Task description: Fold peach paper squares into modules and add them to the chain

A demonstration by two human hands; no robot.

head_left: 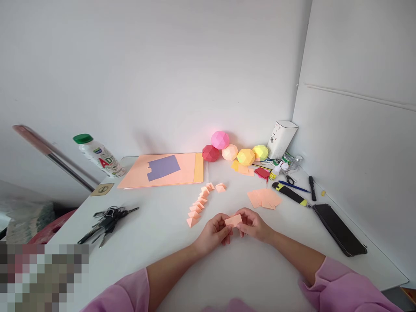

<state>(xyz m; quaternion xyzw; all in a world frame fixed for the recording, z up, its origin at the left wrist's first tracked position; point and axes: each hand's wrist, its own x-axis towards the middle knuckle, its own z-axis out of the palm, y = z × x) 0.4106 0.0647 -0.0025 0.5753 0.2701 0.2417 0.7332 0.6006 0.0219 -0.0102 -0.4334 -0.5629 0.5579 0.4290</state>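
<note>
Between both hands is a small folded piece of peach paper (233, 221), its long side facing me. My left hand (216, 232) pinches its left end, thumb in front. At the right end, the thumb and fingers of my right hand (254, 224) close on the same paper. A slanting row of folded peach paper pieces (196, 208) lies just beyond my left hand, with another folded piece (220, 187) beside its far end. Beyond my right hand, several flat peach paper squares (264, 198) overlap on the white table (156, 225).
Faceted paper balls (220, 140) sit along the back wall. Peach sheets (136, 171) with a purple paper (163, 168) lie at back left, near a bottle (99, 156) and keys (108, 223). To the right are a utility knife (290, 193), a pen (294, 186) and a black phone (339, 229).
</note>
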